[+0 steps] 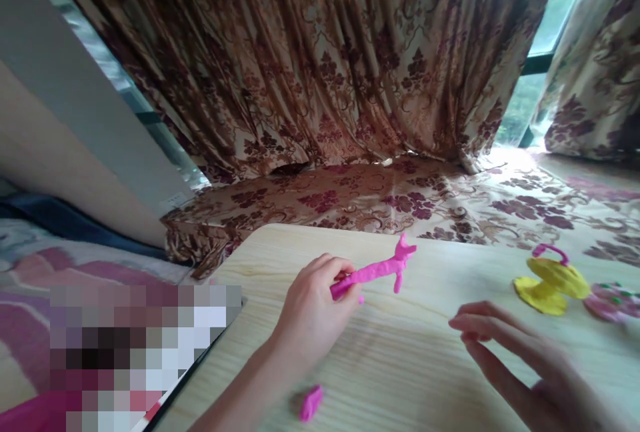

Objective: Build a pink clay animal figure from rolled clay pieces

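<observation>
My left hand [320, 302], above the middle of the table, is closed round one end of a pink modelling-clay figure [377, 272]. The figure has a long thin body, a pointed head-like end and a short limb hanging below it. A small pink bit shows under my fingertips. On the table near my left forearm lies a loose lump of pink clay [311, 403]. My right hand [520, 359] hangs over the right side of the table, a little blurred. Its fingers are slightly bent, the thumb stands apart from them, and I see nothing in it.
A yellow clay piece [555, 282] with a pink loop stands at the right of the pale wooden table [270, 252]. Beside it is a pink clay piece [613, 302] with green dots. Floral cloth [440, 202] and a curtain [320, 52] lie beyond.
</observation>
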`<state>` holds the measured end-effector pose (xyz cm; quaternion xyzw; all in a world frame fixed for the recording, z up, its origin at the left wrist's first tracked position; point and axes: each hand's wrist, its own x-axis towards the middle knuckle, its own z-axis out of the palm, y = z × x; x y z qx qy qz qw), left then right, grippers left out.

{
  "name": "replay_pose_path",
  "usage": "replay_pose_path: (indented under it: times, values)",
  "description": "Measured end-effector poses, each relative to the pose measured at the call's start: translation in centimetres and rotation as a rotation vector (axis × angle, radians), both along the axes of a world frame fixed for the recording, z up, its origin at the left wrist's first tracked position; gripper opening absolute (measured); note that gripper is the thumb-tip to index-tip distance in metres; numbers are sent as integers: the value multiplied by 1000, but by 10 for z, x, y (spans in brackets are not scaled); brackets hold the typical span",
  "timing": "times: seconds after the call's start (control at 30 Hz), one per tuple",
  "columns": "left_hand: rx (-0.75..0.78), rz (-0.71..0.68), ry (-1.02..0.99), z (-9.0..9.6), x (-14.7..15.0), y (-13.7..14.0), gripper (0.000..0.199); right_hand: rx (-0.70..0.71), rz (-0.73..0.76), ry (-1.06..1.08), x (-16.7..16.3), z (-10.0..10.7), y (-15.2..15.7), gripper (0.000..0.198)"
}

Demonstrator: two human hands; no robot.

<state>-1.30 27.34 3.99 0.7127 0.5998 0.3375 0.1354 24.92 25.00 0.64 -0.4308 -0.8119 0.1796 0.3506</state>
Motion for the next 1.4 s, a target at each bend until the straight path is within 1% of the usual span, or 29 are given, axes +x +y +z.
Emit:
replay_pose_path:
  times: [0.1, 0.17, 0.37, 0.47, 0.63, 0.7, 0.83, 0.93, 1.0, 1.13, 1.3, 1.4]
  values:
    - [-15, -67, 1, -4, 6, 12, 12, -166, -21, 70, 2, -2, 2, 21]
    - [-18, -90, -16, -8, 9, 18, 13, -231, -11, 90, 5, -1, 5, 23]
    - [-61, -101, -97, -18, 14, 26, 14, -249, 53, 128, 11, -8, 10, 26]
    - [-86, -104, -92, -22, 17, 25, 13, -274, 62, 123, 13, -11, 12, 25]
    - [-114, -116, -107, -25, 17, 26, 12, -275, 69, 98, 14, -11, 10, 25]
    - [-138, -104, -141, -26, 15, 27, 12, -247, 78, 89, 9, -9, 6, 28]
    - [-250, -67, -327, -20, 12, 27, 21, -123, 113, 77, -19, -2, -5, 40]
    - [-351, -76, -439, -12, 12, 25, 27, -133, 137, 4, -44, 3, -7, 52]
    - [-391, -82, -458, -7, 13, 23, 28, -156, 123, -51, -56, 4, -4, 52]
    - [-384, -76, -464, -6, 14, 20, 29, -168, 94, -115, -65, 2, 1, 44]
    - [-367, -102, -438, -7, 14, 19, 27, -151, 87, -150, -66, -2, 0, 49]
    - [-362, -109, -427, -6, 16, 17, 27, -152, 78, -156, -67, -1, -1, 46]
